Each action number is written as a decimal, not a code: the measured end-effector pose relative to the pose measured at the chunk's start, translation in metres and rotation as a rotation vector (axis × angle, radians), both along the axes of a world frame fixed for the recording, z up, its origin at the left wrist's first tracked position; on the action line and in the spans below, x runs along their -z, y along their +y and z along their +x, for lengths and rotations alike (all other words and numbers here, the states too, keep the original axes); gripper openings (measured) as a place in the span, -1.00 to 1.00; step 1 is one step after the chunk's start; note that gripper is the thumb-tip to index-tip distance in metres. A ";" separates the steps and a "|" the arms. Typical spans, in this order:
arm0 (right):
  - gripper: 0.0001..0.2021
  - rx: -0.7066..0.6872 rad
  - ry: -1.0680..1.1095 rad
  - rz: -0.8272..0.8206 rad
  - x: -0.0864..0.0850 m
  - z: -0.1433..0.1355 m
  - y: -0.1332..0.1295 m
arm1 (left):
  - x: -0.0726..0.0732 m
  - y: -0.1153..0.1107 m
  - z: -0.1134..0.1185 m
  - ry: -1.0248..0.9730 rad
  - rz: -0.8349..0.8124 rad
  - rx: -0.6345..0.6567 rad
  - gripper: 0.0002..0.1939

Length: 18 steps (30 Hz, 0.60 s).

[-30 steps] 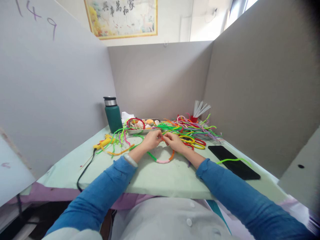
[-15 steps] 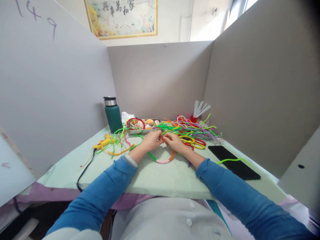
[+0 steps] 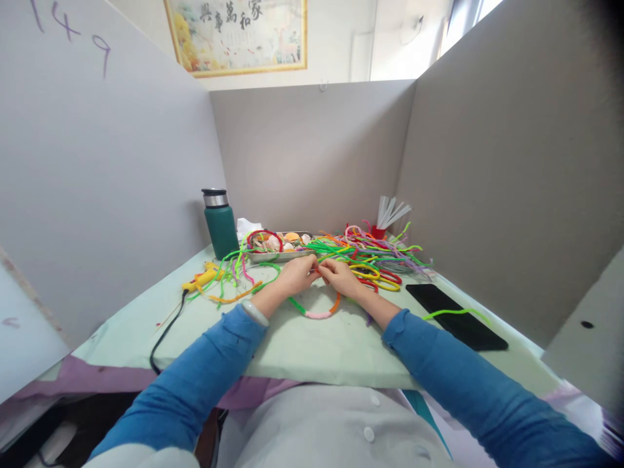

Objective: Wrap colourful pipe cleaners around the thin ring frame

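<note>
My left hand point(image 3: 299, 274) and my right hand point(image 3: 337, 275) meet above the middle of the table, fingers pinched together. Between them they hold the far side of a multicoloured pipe-cleaner ring point(image 3: 318, 316). Green, pink and orange fuzzy sections show on its near curve, which hangs toward me close to the tabletop. A bit of red shows at the fingertips; the rest there is hidden by my fingers. Just beyond and right of my right hand lie looped yellow pipe cleaners point(image 3: 385, 279) in a tangled heap.
A metal tray point(image 3: 258, 258) of shells and a green bottle point(image 3: 221, 227) stand at the back. Left lies a yellow glue gun point(image 3: 201, 278) with its black cord. On the right are a black phone-like slab point(image 3: 458, 318) and a red cup point(image 3: 377, 232) of glue sticks. Grey partitions enclose the table.
Almost nothing differs. My fingers have shifted very slightly at the pinch, while the ring stays in the same place.
</note>
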State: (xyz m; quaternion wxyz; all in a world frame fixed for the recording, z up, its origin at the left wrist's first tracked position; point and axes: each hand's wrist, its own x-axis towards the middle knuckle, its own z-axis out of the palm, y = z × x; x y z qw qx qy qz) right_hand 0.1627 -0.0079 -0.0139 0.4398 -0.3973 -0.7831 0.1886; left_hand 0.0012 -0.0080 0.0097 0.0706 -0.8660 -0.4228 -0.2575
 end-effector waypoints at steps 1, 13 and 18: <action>-0.79 0.001 0.002 -0.003 0.000 0.000 0.000 | 0.000 0.001 0.000 0.000 -0.001 0.003 -0.76; -0.71 -0.012 0.030 -0.022 0.002 0.002 0.005 | -0.002 -0.001 0.001 0.060 0.019 -0.051 -0.79; -0.68 -0.016 0.052 -0.032 0.003 0.002 0.006 | -0.004 -0.005 0.002 0.092 0.024 -0.080 -0.79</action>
